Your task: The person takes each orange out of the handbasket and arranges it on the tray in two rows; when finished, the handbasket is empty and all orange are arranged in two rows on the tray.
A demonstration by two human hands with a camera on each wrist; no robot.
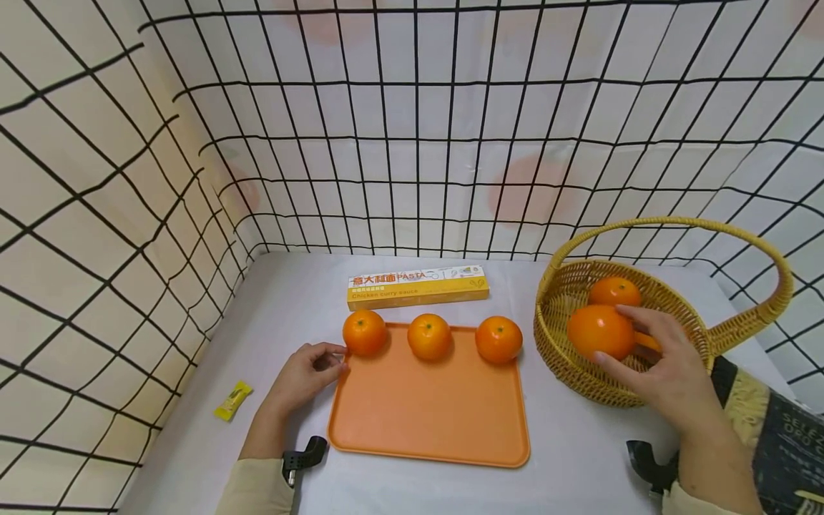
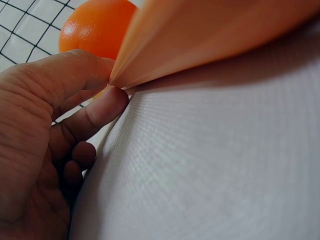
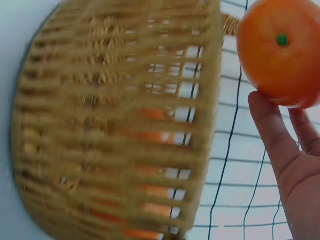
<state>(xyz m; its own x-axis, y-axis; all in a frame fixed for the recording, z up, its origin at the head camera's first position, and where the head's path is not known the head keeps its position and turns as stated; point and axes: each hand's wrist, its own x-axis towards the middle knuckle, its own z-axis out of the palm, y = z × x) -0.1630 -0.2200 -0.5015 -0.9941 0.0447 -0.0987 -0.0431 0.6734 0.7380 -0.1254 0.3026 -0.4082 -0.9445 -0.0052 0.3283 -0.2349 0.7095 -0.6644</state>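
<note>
My right hand [image 1: 676, 375] grips an orange [image 1: 599, 332] between thumb and fingers, over the wicker basket [image 1: 569, 375]. In the right wrist view the held orange [image 3: 280, 55] shows its green stem spot, higher than the basket's rim. Another orange [image 1: 614, 292] lies in the basket, with more orange showing beneath my fingers. At the tray's left edge, my left hand [image 1: 301, 379] pinches the rim of the orange tray [image 1: 428, 422] between thumb and finger. Along the tray's far edge sit three oranges: left [image 1: 365, 332], middle [image 1: 430, 337] and right [image 1: 498, 340].
Behind the tray lies a yellow and white pasta box [image 1: 418, 287]. A small yellow packet [image 1: 233, 400] is on the table at left. The basket's tall handle [image 1: 669, 222] arches over it. A dark printed bag [image 1: 785, 436] lies by my right forearm. Black wire grids [image 1: 415, 143] enclose the table.
</note>
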